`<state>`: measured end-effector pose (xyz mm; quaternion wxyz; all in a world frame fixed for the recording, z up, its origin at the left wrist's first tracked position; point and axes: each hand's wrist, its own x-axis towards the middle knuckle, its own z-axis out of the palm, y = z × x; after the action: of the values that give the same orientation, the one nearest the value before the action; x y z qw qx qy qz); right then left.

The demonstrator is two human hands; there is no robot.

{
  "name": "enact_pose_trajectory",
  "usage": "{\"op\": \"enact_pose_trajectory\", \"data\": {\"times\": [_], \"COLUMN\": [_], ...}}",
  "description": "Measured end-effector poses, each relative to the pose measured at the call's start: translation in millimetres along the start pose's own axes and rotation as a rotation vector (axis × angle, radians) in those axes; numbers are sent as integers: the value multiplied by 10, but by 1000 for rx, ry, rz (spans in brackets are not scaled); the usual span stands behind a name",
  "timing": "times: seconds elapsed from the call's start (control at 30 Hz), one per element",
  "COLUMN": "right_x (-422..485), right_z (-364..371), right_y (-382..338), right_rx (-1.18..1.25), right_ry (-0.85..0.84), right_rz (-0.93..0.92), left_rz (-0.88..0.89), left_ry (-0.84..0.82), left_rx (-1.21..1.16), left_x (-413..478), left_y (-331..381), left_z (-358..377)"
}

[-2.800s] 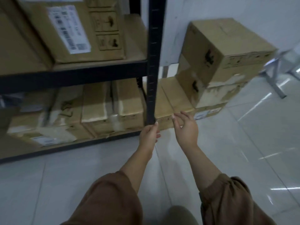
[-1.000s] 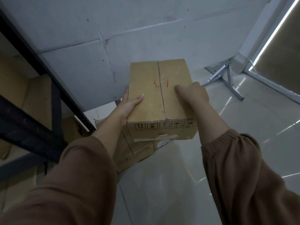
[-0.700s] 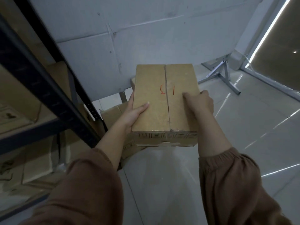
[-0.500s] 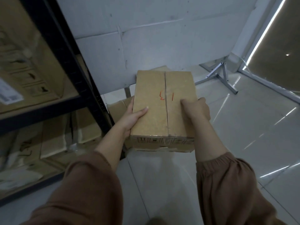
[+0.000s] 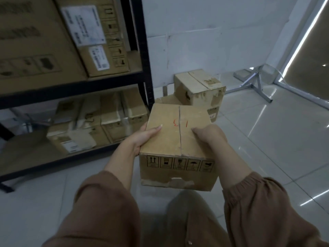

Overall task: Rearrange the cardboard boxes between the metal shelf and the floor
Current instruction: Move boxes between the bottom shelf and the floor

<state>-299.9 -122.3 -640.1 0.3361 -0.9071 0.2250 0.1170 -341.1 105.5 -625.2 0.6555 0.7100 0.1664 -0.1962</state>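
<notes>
Cardboard box [image 5: 170,136] hangs above the floor [image 5: 267,139], just right of the metal shelf's [image 5: 142,50] corner post, its long axis pointing away from the person. The left hand [image 5: 142,138] and right hand [image 5: 210,136] clamp its opposite top edges, and the shelf lies nearer the left. Red marker on the lid reads roughly "3 1"; handling symbols line the near face.

one head-worn wide-angle camera supplies the single view. it sits above the person's forearms and faces forward and steeply down. the cardboard box [image 5: 169,138] lies close under the lens at frame centre, between the left hand [image 5: 140,139] and the right hand [image 5: 211,136]. the metal shelf [image 5: 142,50] fills the left side; the tiled floor [image 5: 267,148] and the white wall [image 5: 195,32] fill the right. straight lines bow near the frame edges.
</notes>
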Motion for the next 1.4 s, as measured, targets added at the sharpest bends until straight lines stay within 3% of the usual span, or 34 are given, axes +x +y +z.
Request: {"op": "enact_pose_trajectory", "data": {"times": [0.37,0.8,1.23,1.4], "right_x": [-831,-1444,-2226,-2258], "right_z": [1033,1962,3501,4005], "right_y": [-625,-1716,-2854,-3286], "right_rx": [-112,-143,-74,30], "right_ry": [-209,-389,-750,-790], "right_rz": [-234,-442,-452,-483], "left_rz": [-53,-14,-138,-144], "left_ry": [276,517,744,760], "left_rx": [-185,-264,-240,-240], "left_x": [-993,-1399,-1832,-1775], "left_y": [-735,-1019,-1351,-1394], "left_z": [-1060,-2395,-4223,-4804]}}
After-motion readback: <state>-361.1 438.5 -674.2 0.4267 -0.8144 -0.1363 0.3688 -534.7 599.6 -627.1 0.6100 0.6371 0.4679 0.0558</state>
